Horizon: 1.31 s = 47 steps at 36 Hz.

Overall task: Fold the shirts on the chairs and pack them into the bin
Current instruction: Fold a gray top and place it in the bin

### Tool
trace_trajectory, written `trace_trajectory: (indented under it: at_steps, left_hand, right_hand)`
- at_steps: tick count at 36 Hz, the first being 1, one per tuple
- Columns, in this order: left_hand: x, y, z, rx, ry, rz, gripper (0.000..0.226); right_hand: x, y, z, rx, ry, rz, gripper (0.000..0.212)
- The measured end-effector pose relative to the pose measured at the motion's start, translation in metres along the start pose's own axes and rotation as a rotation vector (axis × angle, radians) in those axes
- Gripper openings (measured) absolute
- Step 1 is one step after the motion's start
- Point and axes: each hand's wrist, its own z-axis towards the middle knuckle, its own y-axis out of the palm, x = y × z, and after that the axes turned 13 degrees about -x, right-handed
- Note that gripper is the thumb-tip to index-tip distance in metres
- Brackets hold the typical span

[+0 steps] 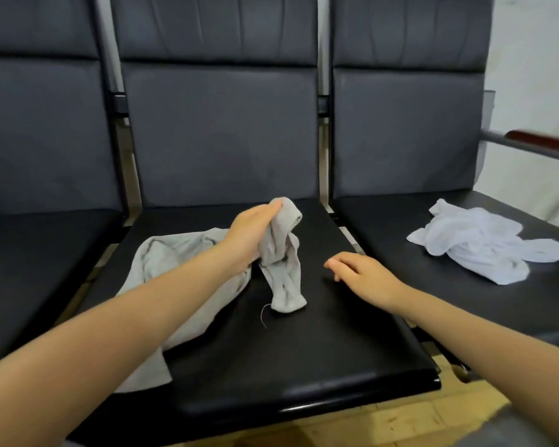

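A crumpled grey shirt (175, 259) lies on the middle chair seat (304, 350). My left hand (252, 233) grips a bunched part of it and lifts that part above the seat, with a sleeve hanging down to the cushion. My right hand (362, 275) hovers just above the seat to the right of the shirt, fingers loosely bent and holding nothing. A white shirt (478, 240) lies crumpled on the right chair seat (400, 227). No bin is in view.
Three dark padded chairs stand in a row with tall backrests. The left seat (29, 269) holds nothing. A metal armrest with a reddish pad (542, 140) runs along the far right. Tan floor shows below the seat fronts.
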Motion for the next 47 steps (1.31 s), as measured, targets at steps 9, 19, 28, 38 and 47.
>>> trace_trajectory:
  at_steps: [9, 19, 28, 38, 47]
  left_hand:
    - [-0.006, -0.055, -0.012, 0.127, -0.007, -0.192, 0.024]
    - [0.007, -0.115, -0.027, 0.349, 0.078, -0.329, 0.032]
    - [0.002, -0.126, -0.034, 0.321, -0.032, -0.032, 0.032]
    - [0.045, -0.101, -0.053, 0.183, 0.009, -0.161, 0.022]
    - [0.254, -0.087, -0.069, 0.383, 0.451, -0.010, 0.026]
  right_hand:
    - [-0.057, 0.034, 0.023, -0.088, 0.030, -0.201, 0.049]
    - [-0.061, 0.012, 0.038, -0.074, -0.147, 0.346, 0.025]
    - [-0.033, -0.016, 0.041, 0.160, -0.151, 1.014, 0.021]
    - [-0.071, -0.060, 0.032, 0.266, -0.197, 1.103, 0.030]
    - [-0.220, -0.207, 0.016, 0.529, -0.448, 1.251, 0.020]
